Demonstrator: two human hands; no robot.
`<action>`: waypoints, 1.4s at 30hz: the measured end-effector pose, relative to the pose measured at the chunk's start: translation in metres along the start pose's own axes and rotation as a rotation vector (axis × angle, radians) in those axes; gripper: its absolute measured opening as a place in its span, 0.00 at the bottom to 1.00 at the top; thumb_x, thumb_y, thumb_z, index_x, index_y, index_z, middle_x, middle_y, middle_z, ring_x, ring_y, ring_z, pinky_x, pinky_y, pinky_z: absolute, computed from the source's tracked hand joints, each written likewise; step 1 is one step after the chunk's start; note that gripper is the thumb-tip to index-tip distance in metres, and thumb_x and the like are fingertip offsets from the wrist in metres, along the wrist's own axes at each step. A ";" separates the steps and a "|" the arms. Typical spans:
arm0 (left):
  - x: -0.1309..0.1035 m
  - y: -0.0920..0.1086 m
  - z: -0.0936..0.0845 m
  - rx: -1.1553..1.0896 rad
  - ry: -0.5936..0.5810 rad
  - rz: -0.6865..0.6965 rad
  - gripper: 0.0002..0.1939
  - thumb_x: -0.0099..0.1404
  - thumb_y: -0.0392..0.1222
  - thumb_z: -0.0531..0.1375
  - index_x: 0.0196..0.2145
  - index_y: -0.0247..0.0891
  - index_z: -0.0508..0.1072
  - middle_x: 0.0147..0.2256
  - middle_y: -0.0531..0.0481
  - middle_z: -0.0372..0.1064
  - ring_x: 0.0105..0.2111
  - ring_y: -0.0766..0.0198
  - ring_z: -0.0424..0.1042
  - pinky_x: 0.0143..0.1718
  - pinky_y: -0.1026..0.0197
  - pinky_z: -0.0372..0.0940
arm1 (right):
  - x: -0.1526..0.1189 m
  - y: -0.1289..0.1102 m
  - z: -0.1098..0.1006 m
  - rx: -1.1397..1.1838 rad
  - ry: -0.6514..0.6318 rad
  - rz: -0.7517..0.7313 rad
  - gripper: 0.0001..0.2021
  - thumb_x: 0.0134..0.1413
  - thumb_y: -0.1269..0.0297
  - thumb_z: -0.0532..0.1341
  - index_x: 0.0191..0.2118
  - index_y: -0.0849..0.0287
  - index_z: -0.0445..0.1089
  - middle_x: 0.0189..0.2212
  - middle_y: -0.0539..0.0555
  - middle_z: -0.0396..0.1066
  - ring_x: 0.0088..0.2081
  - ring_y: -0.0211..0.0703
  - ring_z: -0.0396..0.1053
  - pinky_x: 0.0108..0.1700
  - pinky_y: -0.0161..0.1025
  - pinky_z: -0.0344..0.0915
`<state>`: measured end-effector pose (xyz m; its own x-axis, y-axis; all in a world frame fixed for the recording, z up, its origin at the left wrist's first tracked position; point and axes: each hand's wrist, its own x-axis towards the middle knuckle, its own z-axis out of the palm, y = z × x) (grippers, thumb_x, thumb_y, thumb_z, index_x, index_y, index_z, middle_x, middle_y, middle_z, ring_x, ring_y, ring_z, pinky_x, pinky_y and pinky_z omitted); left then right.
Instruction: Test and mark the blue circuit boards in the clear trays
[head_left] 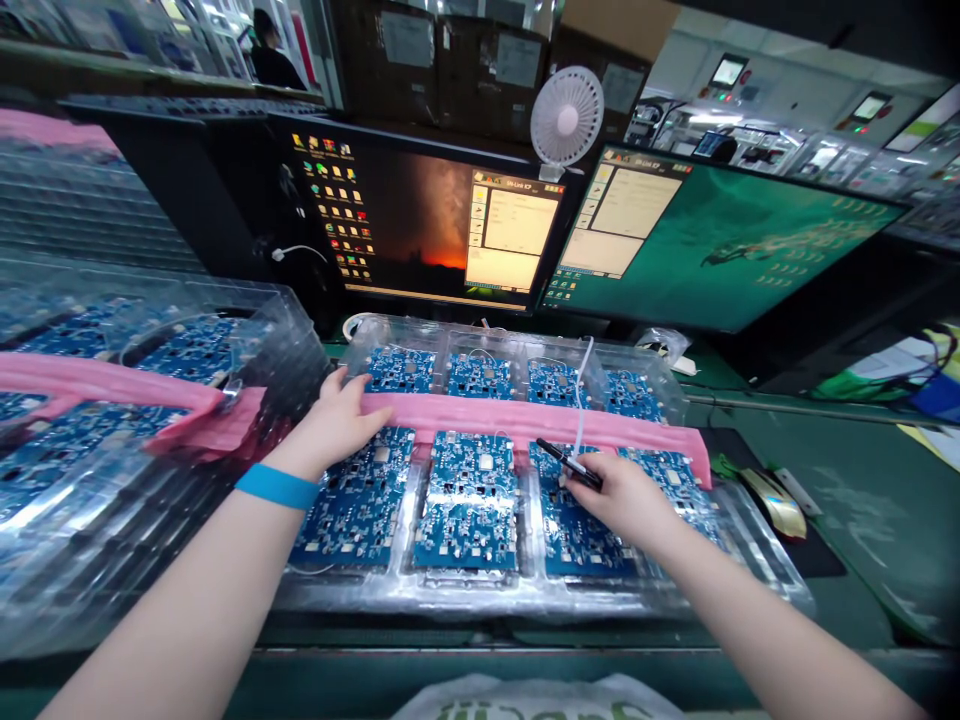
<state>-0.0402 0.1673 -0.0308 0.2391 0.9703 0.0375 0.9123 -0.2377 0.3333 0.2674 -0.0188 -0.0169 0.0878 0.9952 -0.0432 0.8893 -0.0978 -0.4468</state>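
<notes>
1. Right hand (628, 502) closes around a black pen (559, 455), directly over a blue circuit board (581, 545); a slip could knock or scratch its components.
2. Just beyond that hand, a thin white cord (581, 375) rises across the pink strip (465, 412); snagging it seems a risk.
3. Left hand (341, 418), well to its left, lies partly open at the strip's end; whether it pinches, I cannot tell. Pulling there might drag the strip across components.

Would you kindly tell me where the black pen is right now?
In the head view, the black pen is right of centre, in the right hand, at the near edge of the pink strip.
</notes>
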 end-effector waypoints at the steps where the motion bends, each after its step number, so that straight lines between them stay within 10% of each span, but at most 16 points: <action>1: 0.000 0.000 0.000 0.001 0.001 0.004 0.37 0.52 0.55 0.52 0.54 0.29 0.55 0.57 0.36 0.37 0.56 0.47 0.44 0.54 0.55 0.48 | 0.000 0.000 0.000 0.000 -0.006 -0.003 0.03 0.49 0.68 0.57 0.30 0.55 0.68 0.24 0.47 0.66 0.28 0.41 0.63 0.28 0.33 0.55; 42: -0.001 -0.001 0.000 0.009 0.021 0.024 0.36 0.51 0.55 0.52 0.54 0.29 0.56 0.56 0.37 0.39 0.57 0.48 0.43 0.55 0.56 0.46 | -0.004 0.005 -0.007 0.462 0.075 0.073 0.10 0.46 0.57 0.58 0.26 0.60 0.63 0.23 0.49 0.62 0.26 0.41 0.61 0.28 0.34 0.56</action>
<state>-0.0410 0.1669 -0.0314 0.2536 0.9651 0.0655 0.9095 -0.2610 0.3237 0.2743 -0.0230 -0.0126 0.1897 0.9813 -0.0324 0.5881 -0.1400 -0.7966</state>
